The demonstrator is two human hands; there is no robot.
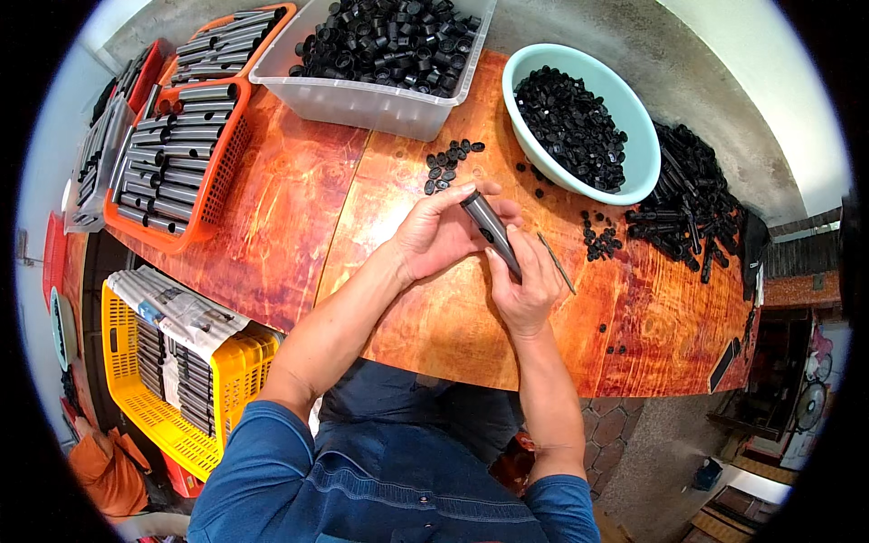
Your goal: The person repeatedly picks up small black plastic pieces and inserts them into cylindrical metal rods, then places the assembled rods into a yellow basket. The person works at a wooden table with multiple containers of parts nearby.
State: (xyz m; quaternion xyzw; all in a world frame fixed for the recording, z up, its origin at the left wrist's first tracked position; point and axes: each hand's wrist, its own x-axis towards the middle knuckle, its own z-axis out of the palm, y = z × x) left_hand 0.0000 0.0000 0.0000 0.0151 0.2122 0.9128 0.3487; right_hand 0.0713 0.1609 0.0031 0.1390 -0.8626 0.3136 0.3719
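Observation:
In front of me, over the wooden table, a dark grey-and-black tube (pixel 491 233) is held at a slant between both hands. My left hand (pixel 441 228) closes around its upper end, fingers behind it and thumb near the top. The lower end is gripped by the fingers of my right hand (pixel 525 285). A thin, dark, rod-like tool (pixel 556 263) sticks out past the right fingers, apparently tucked in that same hand. Beyond my left hand, small black oval caps (pixel 443 166) lie loose on the table.
A clear plastic bin (pixel 362 110) of black caps and a pale blue basin (pixel 644 167) of small black parts stand at the back. Black strips (pixel 688 199) pile up at right. Tubes fill an orange basket (pixel 237 136) and a yellow crate (pixel 237 380) at left.

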